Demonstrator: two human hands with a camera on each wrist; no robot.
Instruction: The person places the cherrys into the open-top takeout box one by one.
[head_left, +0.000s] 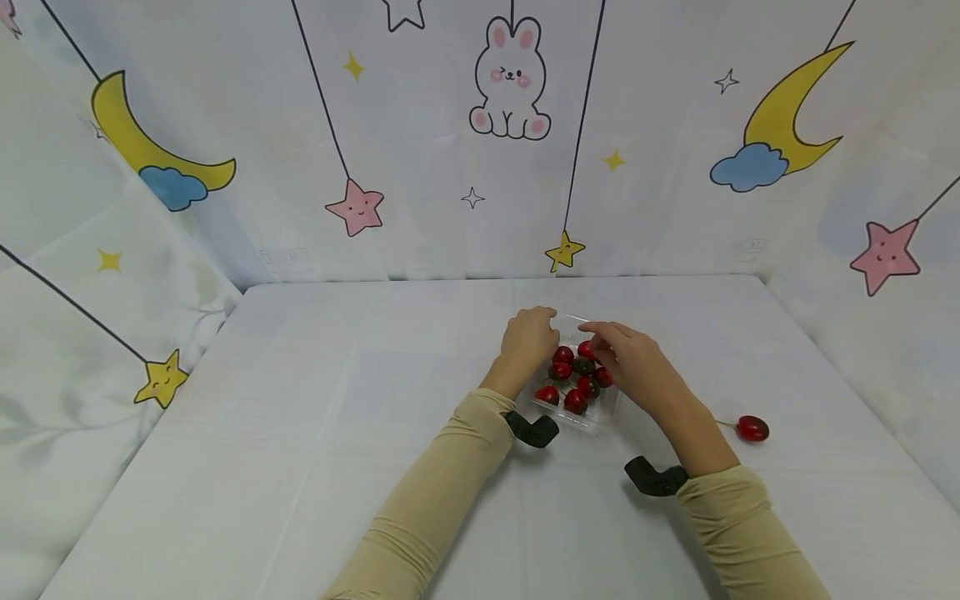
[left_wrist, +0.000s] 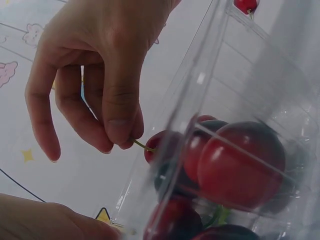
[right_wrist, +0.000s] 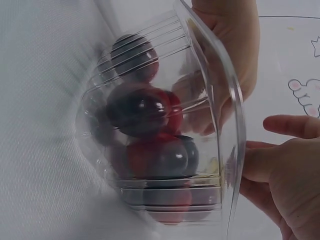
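In the head view, a clear plastic box point(head_left: 573, 421) holds several dark-red cherries point(head_left: 576, 402). My left hand point(head_left: 528, 342) grips the box at its left rim; in the right wrist view its bent fingers show partly through the clear wall. Over the box's right side is my right hand point(head_left: 633, 362). The left wrist view shows this right hand point(left_wrist: 107, 75) pinching a thin green stem point(left_wrist: 144, 146) between thumb and forefinger. That stem runs to a cherry point(left_wrist: 162, 142) among the others, seen through the wall. In the right wrist view, the rim point(right_wrist: 235, 115) hides the pinch.
A single cherry point(head_left: 752, 428) with its stem lies on the white-covered table point(head_left: 285, 467), right of my right forearm. Printed white cloth point(head_left: 420, 142) hangs behind the table and along its sides. A dark wrist device point(head_left: 656, 477) projects inward from each wrist.
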